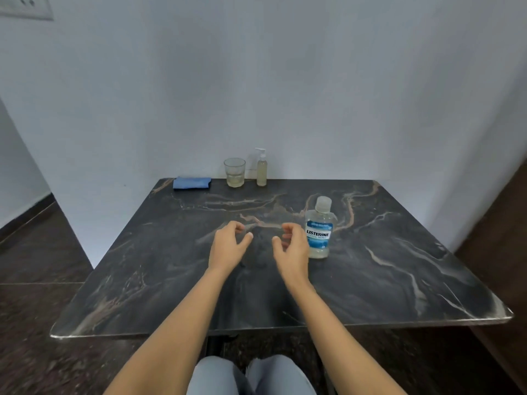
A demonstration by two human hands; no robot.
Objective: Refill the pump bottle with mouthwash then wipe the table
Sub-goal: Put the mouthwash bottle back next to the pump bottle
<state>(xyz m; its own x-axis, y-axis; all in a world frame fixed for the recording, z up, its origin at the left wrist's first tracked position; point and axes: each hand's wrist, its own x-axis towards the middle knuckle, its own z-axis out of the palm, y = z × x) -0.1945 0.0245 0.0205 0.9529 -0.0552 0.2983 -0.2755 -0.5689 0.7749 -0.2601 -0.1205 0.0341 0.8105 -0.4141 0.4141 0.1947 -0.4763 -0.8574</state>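
Note:
A clear mouthwash bottle (pixel 320 228) with a blue label and its cap on stands upright right of the table's middle. My right hand (pixel 291 248) hovers just left of it, fingers curled and apart, holding nothing. My left hand (pixel 228 246) hovers beside it over the middle of the dark marble table (pixel 399 266), also empty with fingers apart. A slim pump bottle (pixel 261 168) with pale yellowish liquid stands upright at the far edge. A folded blue cloth (pixel 191 183) lies at the far left corner.
A glass tumbler (pixel 234 172) stands just left of the pump bottle by the white wall. The table's near edge is close to my knees. Dark floor lies on both sides.

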